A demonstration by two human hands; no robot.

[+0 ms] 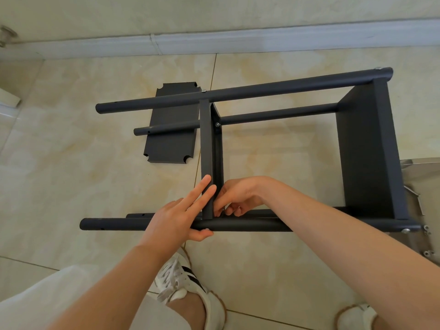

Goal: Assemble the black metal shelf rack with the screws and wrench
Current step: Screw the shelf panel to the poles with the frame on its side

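The black metal rack (262, 90) lies on its side on the tiled floor, with several round poles and two shelf panels joined. My left hand (181, 213) rests on the near pole (238, 225), straight fingers pressed against the middle shelf panel (206, 148), thumb under the pole. My right hand (238, 195) reaches inside the frame at the panel's near corner, fingers curled and pinching something small and dark there; what it is stays hidden. A second panel (366, 148) closes the right end. A loose shelf panel (170, 125) lies flat on the floor behind.
Loose screws (427, 231) and a metal wrench (420, 204) lie on a clear plastic bag (414, 167) at the right edge. A white baseboard (214, 42) runs along the wall. My white sneaker (181, 279) stands just below the near pole.
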